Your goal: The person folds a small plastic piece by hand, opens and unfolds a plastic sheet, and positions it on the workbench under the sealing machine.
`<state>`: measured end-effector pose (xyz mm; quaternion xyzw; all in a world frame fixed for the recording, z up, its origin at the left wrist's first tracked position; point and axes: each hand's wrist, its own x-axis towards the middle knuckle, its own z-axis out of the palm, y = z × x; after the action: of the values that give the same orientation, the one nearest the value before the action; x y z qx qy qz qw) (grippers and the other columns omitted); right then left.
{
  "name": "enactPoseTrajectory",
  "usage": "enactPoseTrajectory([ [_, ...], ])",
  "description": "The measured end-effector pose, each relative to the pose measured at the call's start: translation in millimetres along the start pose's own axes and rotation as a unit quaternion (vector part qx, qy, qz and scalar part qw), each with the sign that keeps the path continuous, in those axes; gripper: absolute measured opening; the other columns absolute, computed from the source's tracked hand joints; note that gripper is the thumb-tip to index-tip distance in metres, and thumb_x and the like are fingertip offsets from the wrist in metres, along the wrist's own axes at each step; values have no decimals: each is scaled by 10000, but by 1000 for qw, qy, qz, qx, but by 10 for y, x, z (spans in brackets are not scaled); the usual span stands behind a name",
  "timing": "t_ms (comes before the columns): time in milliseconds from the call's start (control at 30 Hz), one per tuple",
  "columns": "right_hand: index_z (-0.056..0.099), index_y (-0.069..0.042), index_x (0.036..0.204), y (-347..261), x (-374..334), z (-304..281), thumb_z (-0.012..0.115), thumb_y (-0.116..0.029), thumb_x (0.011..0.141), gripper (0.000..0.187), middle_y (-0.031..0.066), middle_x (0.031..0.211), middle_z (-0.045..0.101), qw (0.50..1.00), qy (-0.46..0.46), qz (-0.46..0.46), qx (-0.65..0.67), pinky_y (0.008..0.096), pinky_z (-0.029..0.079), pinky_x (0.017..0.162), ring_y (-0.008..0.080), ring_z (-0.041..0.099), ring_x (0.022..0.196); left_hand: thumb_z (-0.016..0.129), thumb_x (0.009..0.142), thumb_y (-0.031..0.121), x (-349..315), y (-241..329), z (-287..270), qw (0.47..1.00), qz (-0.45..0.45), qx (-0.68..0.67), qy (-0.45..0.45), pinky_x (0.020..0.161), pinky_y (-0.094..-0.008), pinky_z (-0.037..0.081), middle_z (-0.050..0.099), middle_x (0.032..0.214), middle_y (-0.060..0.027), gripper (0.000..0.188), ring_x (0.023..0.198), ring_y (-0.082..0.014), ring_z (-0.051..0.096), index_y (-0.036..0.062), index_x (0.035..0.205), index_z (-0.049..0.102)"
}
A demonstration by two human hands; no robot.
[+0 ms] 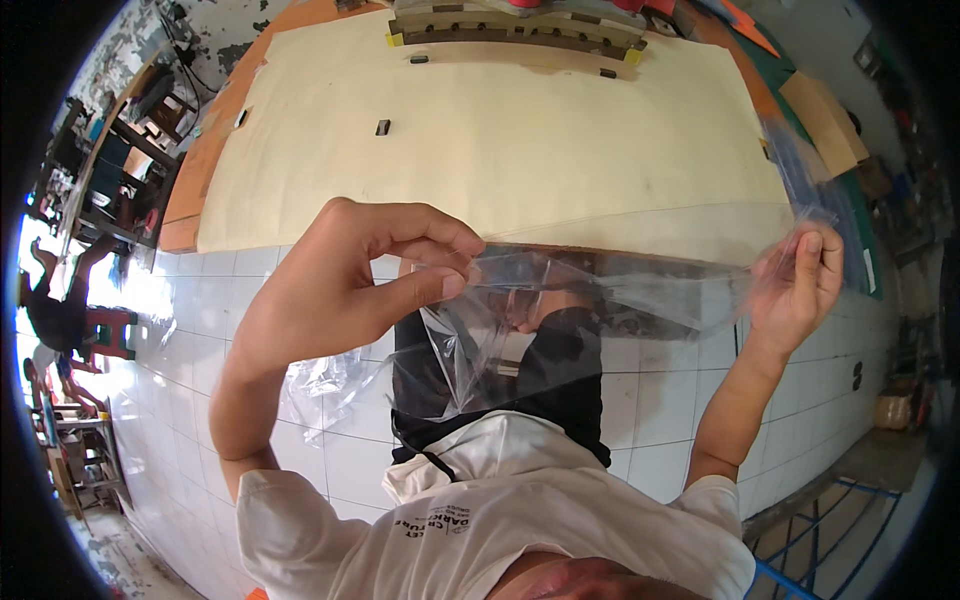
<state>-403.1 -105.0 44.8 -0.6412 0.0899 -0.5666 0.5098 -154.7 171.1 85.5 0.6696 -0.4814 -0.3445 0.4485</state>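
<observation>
A clear plastic film or bag [560, 340] is stretched between my two hands over my lap, in front of the table's near edge. Its crumpled lower part [330, 385] hangs below my left hand. Thumb and fingertips of my left hand [335, 275] pinch the film's left upper edge. At the far right end, my right hand [800, 285] has its fingers closed round a bunched corner of the same film. The table's wooden edge and my legs show through the plastic.
A cream sheet covers the table [500, 150], with a small black block [383, 127] on it. At the back stands a long metal fixture [520, 35]. Bluish plastic sheets [825, 195] and a cardboard box [822, 122] lie at the right. Another person [65, 295] is far left near a stool.
</observation>
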Motion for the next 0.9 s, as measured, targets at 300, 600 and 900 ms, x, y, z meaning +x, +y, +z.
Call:
enactPoseTrajectory([
  [300,571,-24,927,-67,-4,-36,569,-137,966,120,41,790,537,999,18,19,-45,248,487,504,99,495,647,686,832,-62,59,107,-63,1000,-14,19,-12,804,-273,550,718,922,-131,209,904,-164,690,-81,1037,653],
  [600,562,-26,948,-42,-15,-38,574,-155,971,132,32,806,530,999,29,36,-19,249,490,522,96,497,677,703,829,-56,-7,153,-85,1000,-26,-13,-1,789,-246,559,719,896,-116,198,886,-156,702,-75,1020,658],
  [900,559,-40,974,11,-37,-71,572,-154,974,115,30,833,539,1000,10,-8,13,252,470,537,95,503,703,720,821,-35,-108,138,-78,999,2,-6,47,790,-244,552,717,875,-108,223,860,-148,700,-67,1035,669],
])
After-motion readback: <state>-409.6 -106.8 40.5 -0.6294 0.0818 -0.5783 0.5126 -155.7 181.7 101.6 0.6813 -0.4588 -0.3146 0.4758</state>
